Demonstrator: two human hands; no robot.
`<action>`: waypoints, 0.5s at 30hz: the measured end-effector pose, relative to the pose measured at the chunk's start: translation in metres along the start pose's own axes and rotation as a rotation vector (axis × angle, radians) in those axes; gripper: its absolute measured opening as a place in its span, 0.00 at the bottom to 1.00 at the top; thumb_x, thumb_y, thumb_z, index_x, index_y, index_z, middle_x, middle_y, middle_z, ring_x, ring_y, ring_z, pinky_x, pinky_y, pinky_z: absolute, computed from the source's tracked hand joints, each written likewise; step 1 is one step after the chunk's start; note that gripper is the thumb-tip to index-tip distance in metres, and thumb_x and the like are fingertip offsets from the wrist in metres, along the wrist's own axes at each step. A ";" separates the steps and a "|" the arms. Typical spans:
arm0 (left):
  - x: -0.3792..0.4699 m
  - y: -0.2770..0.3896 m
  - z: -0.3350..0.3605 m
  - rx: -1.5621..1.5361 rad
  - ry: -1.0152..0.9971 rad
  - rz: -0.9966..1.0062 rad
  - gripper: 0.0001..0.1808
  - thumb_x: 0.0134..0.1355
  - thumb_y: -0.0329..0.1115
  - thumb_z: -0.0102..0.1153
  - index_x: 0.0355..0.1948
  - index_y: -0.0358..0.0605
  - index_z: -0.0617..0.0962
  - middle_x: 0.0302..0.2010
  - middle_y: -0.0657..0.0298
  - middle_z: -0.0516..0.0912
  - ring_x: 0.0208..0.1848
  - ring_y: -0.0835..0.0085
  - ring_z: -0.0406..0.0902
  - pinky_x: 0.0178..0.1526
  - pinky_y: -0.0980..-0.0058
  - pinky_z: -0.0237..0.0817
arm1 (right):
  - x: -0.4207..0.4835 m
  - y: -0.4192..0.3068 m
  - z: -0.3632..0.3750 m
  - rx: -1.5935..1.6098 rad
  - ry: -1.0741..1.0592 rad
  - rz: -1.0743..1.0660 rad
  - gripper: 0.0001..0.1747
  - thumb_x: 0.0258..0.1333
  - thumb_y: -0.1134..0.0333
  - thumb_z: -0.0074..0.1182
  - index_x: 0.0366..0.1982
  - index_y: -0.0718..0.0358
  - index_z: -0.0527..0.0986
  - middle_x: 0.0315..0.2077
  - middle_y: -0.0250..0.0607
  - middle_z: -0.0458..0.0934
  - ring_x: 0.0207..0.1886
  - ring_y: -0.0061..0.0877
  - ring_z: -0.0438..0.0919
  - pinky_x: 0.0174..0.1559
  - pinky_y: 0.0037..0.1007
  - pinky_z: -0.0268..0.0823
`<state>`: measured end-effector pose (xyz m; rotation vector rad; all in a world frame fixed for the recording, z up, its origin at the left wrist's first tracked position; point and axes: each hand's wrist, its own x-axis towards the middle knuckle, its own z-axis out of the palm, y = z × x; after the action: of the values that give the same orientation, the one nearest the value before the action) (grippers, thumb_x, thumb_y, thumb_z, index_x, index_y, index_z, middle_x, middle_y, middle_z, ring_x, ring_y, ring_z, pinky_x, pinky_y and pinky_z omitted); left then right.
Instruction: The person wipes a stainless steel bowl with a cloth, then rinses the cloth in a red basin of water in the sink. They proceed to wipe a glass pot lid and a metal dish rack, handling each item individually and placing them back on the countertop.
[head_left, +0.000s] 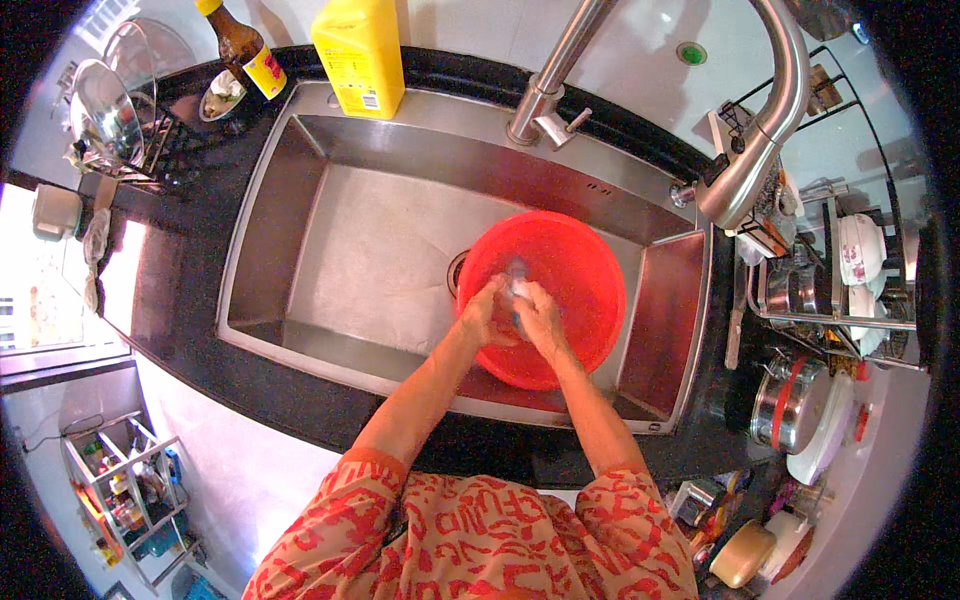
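A round red plastic basin (585, 300) stands in the right part of a stainless steel sink (367, 247). Both my hands are inside it, close together. Between them is a small whitish-grey object (517, 276), too blurred to name. My right hand (537, 309) grips it from the right, with the fingers bunched at its top. On the other side, my left hand (482, 309) is cupped around it, thumb side up. A bluish patch shows between the palms, partly hidden by the fingers.
Behind the sink rises a steel faucet (536, 112), its spout (739, 180) arching to the right. A yellow jug (360, 60) and a brown bottle (244, 52) stand at the back left. Pot lids (109, 112) lean in a rack. Bowls (859, 251) and a steel pot (791, 405) are right.
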<state>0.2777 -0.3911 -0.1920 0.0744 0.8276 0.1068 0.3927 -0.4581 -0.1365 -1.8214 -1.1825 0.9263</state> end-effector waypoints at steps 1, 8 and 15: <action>0.007 -0.001 -0.007 -0.111 -0.165 0.019 0.23 0.60 0.53 0.51 0.50 0.52 0.73 0.47 0.57 0.76 0.48 0.61 0.73 0.44 0.54 0.68 | -0.006 -0.021 0.002 -0.069 0.033 -0.023 0.14 0.53 0.64 0.54 0.38 0.66 0.72 0.28 0.45 0.77 0.32 0.33 0.77 0.35 0.33 0.67; 0.011 0.008 0.005 -0.467 -0.786 -0.019 0.19 0.64 0.51 0.48 0.27 0.49 0.78 0.21 0.61 0.80 0.21 0.66 0.75 0.21 0.66 0.67 | -0.035 -0.106 0.028 -0.319 0.346 -0.480 0.13 0.49 0.61 0.59 0.26 0.61 0.70 0.23 0.45 0.71 0.27 0.46 0.72 0.34 0.42 0.66; 0.008 0.004 0.032 0.029 -0.536 0.649 0.20 0.65 0.54 0.47 0.26 0.50 0.75 0.23 0.64 0.79 0.24 0.70 0.75 0.25 0.71 0.67 | -0.004 -0.075 0.016 -0.471 0.420 -0.518 0.12 0.54 0.61 0.53 0.30 0.63 0.72 0.24 0.45 0.74 0.28 0.40 0.74 0.29 0.40 0.65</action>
<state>0.3065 -0.3864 -0.1758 0.3814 0.2433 0.6572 0.3487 -0.4371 -0.0769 -1.7932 -1.5640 -0.0376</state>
